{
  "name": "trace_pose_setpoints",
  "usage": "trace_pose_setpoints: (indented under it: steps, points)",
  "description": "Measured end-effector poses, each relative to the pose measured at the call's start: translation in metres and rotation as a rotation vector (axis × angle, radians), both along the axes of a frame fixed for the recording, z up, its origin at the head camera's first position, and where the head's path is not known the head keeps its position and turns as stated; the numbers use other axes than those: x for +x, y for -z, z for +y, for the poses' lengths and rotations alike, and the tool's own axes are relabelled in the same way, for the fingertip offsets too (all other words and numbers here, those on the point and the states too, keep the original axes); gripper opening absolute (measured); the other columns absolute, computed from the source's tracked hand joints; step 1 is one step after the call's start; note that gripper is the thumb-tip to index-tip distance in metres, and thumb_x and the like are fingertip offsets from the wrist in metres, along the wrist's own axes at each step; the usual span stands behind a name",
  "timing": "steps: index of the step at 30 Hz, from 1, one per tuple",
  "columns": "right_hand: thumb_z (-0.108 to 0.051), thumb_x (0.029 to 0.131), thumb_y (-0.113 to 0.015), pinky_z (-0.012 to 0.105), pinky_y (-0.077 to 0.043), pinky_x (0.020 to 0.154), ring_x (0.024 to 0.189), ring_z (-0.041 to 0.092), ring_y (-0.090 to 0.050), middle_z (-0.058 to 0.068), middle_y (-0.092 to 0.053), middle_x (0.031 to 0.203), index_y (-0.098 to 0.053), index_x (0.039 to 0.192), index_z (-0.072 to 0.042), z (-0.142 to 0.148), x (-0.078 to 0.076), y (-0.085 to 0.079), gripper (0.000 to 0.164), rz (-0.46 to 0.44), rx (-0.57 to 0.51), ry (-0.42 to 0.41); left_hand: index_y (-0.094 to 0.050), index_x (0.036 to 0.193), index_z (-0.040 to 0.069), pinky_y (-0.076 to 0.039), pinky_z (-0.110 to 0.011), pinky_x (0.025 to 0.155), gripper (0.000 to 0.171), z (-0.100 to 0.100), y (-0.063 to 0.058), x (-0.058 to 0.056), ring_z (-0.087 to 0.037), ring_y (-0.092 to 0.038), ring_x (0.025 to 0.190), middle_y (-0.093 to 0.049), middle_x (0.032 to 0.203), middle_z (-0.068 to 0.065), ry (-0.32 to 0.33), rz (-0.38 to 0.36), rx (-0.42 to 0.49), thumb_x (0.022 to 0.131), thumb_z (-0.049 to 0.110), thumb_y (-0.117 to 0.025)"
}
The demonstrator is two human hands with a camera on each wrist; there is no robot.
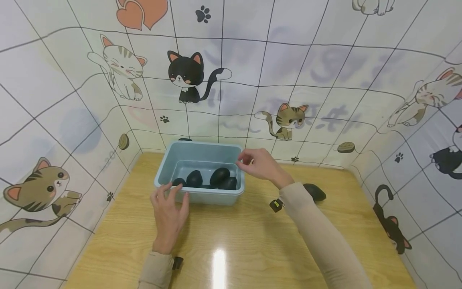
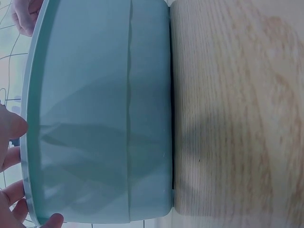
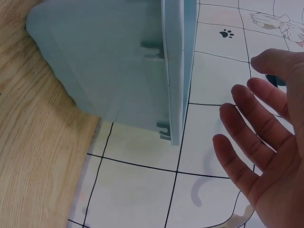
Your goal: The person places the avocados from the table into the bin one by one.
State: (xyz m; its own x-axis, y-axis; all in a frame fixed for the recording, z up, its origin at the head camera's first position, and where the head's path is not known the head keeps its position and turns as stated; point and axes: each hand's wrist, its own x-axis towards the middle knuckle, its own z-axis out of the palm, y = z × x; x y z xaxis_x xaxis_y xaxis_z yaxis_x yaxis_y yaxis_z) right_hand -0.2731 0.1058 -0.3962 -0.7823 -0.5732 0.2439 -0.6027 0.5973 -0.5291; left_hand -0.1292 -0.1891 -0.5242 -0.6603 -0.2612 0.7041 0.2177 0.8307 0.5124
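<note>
Your left hand [image 1: 169, 213], fingers spread, touches the near rim [image 1: 211, 191] of the bin [image 1: 213, 199] on the table [image 1: 202, 228]; your right hand [image 1: 262, 165], fingers parted, hovers empty beside it. Probably stiff, light plastic: grip 2 opposite sides; smooth ovals [image 1: 219, 177] may roll.

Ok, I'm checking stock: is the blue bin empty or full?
Not empty, not full: the head view shows several dark, rounded objects inside the blue bin, with bare floor behind them.
</note>
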Motion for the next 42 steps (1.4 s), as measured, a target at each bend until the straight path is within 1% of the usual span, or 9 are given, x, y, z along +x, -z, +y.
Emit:
trace_pose_setpoints:
  steps: [5,8,12,18,21,26,32,39,42]
  points:
    - [-0.031,0.099,-0.072,0.033,-0.054,0.071,0.080,0.013,-0.068,-0.004,-0.072,0.084,-0.077,0.106,-0.017,0.001,0.001,0.002,0.016,-0.002,0.002,0.002,-0.074,0.115,0.002,-0.045,-0.056,0.082,0.029,0.000,0.001,0.000,-0.048,-0.047,0.119,-0.059,0.130,-0.027,0.005,0.004,0.007,0.094,0.022,-0.076]
    - [-0.031,0.100,-0.072,0.033,-0.054,0.071,0.081,0.013,-0.066,-0.005,-0.071,0.085,-0.076,0.107,-0.017,0.003,0.002,0.005,0.017,-0.021,0.018,0.007,-0.075,0.115,0.002,-0.045,-0.057,0.084,0.029,0.000,0.001,0.000,-0.049,-0.047,0.119,-0.060,0.130,-0.027,0.007,0.005,0.010,0.094,0.022,-0.077]
    - [-0.032,0.100,-0.071,0.032,-0.054,0.074,0.083,0.014,-0.066,-0.004,-0.071,0.086,-0.076,0.109,-0.016,0.006,0.003,0.008,0.018,-0.044,0.026,0.016,-0.075,0.115,0.002,-0.045,-0.056,0.083,0.029,-0.001,0.001,0.000,-0.048,-0.047,0.119,-0.060,0.130,-0.026,0.005,0.002,0.010,0.094,0.022,-0.076]
    - [-0.031,0.099,-0.072,0.033,-0.055,0.075,0.086,0.015,-0.067,-0.003,-0.072,0.087,-0.077,0.109,-0.015,0.012,0.005,0.013,0.019,-0.046,0.022,0.032,-0.074,0.116,0.002,-0.047,-0.056,0.081,0.029,0.001,0.001,0.000,-0.048,-0.047,0.119,-0.060,0.131,-0.027,0.003,-0.004,0.002,0.094,0.022,-0.076]
    - [-0.031,0.100,-0.071,0.033,-0.055,0.075,0.086,0.016,-0.067,-0.003,-0.072,0.088,-0.077,0.109,-0.015,0.014,0.006,0.015,0.019,-0.055,0.027,0.049,-0.074,0.116,0.002,-0.046,-0.056,0.082,0.030,0.001,0.001,0.001,-0.048,-0.047,0.119,-0.060,0.130,-0.027,0.006,-0.005,0.001,0.094,0.022,-0.076]
    - [-0.031,0.100,-0.071,0.034,-0.056,0.077,0.086,0.016,-0.067,-0.002,-0.072,0.088,-0.077,0.108,-0.015,0.018,0.006,0.019,0.019,-0.060,0.015,0.065,-0.074,0.115,0.001,-0.043,-0.057,0.086,0.029,0.001,0.001,0.000,-0.049,-0.047,0.118,-0.060,0.129,-0.028,0.011,0.014,0.008,0.093,0.020,-0.077]
    - [-0.031,0.100,-0.071,0.035,-0.056,0.077,0.086,0.016,-0.067,-0.003,-0.073,0.087,-0.077,0.108,-0.015,0.019,0.007,0.022,0.019,-0.067,-0.003,0.070,-0.075,0.115,0.001,-0.044,-0.057,0.083,0.029,0.000,0.001,0.001,-0.049,-0.047,0.119,-0.060,0.129,-0.028,0.000,0.012,0.010,0.093,0.021,-0.078]
    - [-0.031,0.099,-0.072,0.033,-0.055,0.077,0.087,0.014,-0.067,-0.004,-0.073,0.090,-0.078,0.111,-0.017,0.022,0.009,0.028,0.019,-0.081,-0.001,0.066,-0.074,0.116,0.002,-0.043,-0.057,0.086,0.029,0.001,0.000,0.001,-0.049,-0.046,0.120,-0.059,0.130,-0.027,0.011,0.003,0.012,0.094,0.021,-0.077]
    - [-0.030,0.099,-0.072,0.034,-0.056,0.078,0.087,0.015,-0.067,-0.004,-0.074,0.090,-0.078,0.111,-0.017,0.023,0.009,0.030,0.019,-0.079,-0.004,0.066,-0.075,0.116,0.002,-0.045,-0.056,0.084,0.029,0.001,0.000,0.002,-0.048,-0.046,0.120,-0.060,0.130,-0.027,0.006,0.000,0.012,0.094,0.020,-0.078]
